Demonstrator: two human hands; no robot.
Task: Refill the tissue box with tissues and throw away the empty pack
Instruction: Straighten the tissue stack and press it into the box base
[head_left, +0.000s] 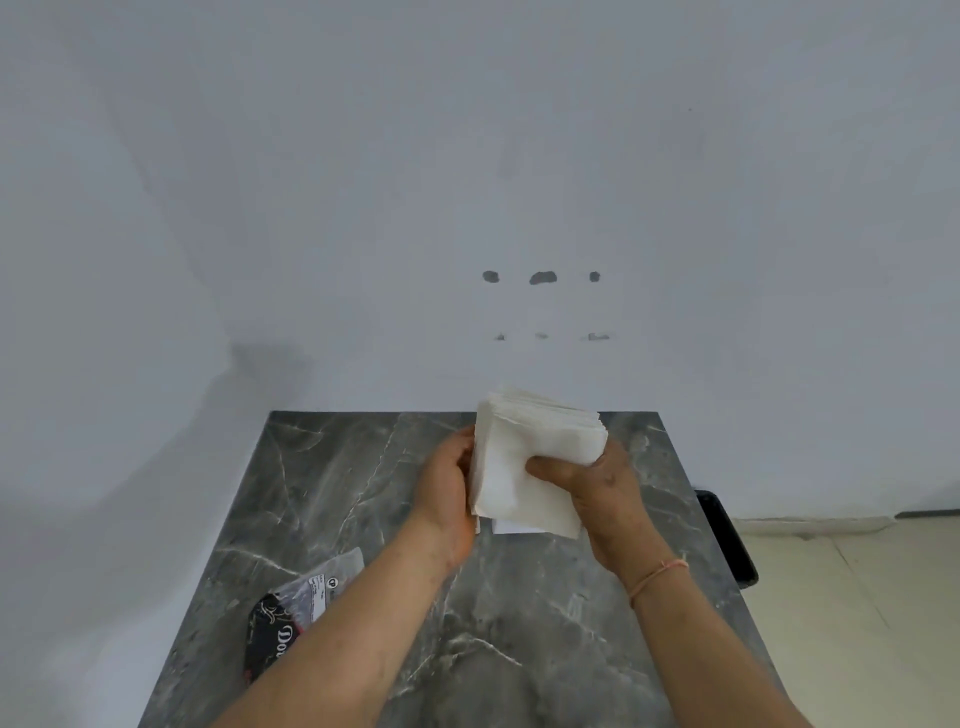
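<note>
A thick stack of white tissues (535, 457) is held above the far half of the grey marble table (332, 467). My right hand (597, 483) grips the stack from the right, thumb across its front. My left hand (447, 483) presses against its left edge. The tissue pack (306, 597), clear plastic with a black and red printed end, lies flat on the table near the left edge, partly hidden by my left forearm. No tissue box shows in this view.
A pale wall (467, 208) with small dark marks stands right behind the table. A dark flat object (727, 535) sits low beside the table's right edge. Light floor (857, 597) lies to the right.
</note>
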